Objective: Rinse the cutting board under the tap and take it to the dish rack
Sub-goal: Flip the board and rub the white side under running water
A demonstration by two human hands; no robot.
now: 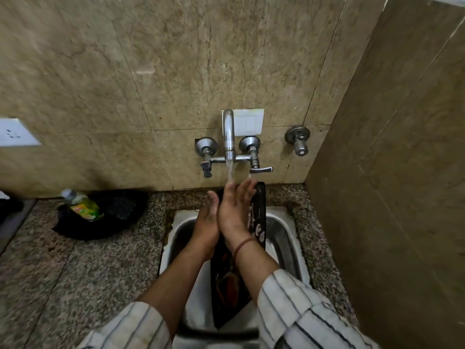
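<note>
A dark cutting board (260,210) with printed pictures stands on edge in the steel sink (284,230), tilted up toward the tap (228,132). Water runs from the spout onto the fingertips and the board's upper end. My right hand (235,210) lies flat on the board's face, its straight fingers reaching the top edge under the stream. My left hand (207,222) sits at the board's left edge with the thumb raised. It seems to hold the board, but its fingers are hidden behind the right hand.
A green dish-soap bottle (81,205) lies on a black cloth (118,210) on the speckled granite counter (75,273) to the left. A lever handle (261,170) and a separate valve (299,139) project from the tiled wall. A side wall closes in on the right. No dish rack is in view.
</note>
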